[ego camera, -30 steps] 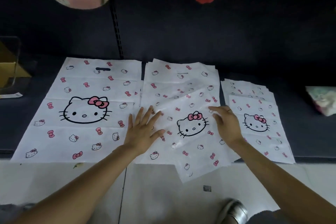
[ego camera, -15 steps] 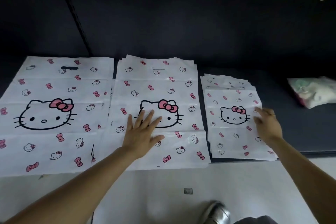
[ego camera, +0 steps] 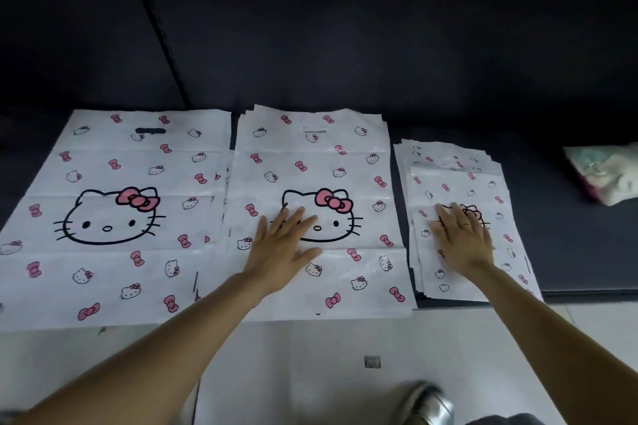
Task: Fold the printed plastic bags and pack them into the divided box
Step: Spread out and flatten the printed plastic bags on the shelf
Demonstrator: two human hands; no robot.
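Under the left hand (ego camera: 284, 245) lies the middle stack (ego camera: 321, 162) of printed bags, the palm flat and fingers spread across the cat face. Under the right hand (ego camera: 461, 238) lies the small stack (ego camera: 459, 179), the fingers straight, slightly apart and pressing down on the top bag. Further out past the left hand, the big stack (ego camera: 114, 210) lies untouched. All three rest on a dark mat (ego camera: 569, 252) whose near edge meets a pale floor (ego camera: 310, 355) just short of the wrists.

This looks like sorting and squaring the bags by size, ahead of any folding; no bag is folded yet, and the divided box is not in view. The next move probably calls for lifting one edge of a top bag while the other hand pins the slippery stack, then creasing it along the lines already showing.

Half a second ago the right hand was at the small stack's outer edge; now it sits on its middle, over the printed face. The left hand has stayed on the middle stack. A second ago a smaller bag lay askew between the hands on the middle stack; it is gone from there now.
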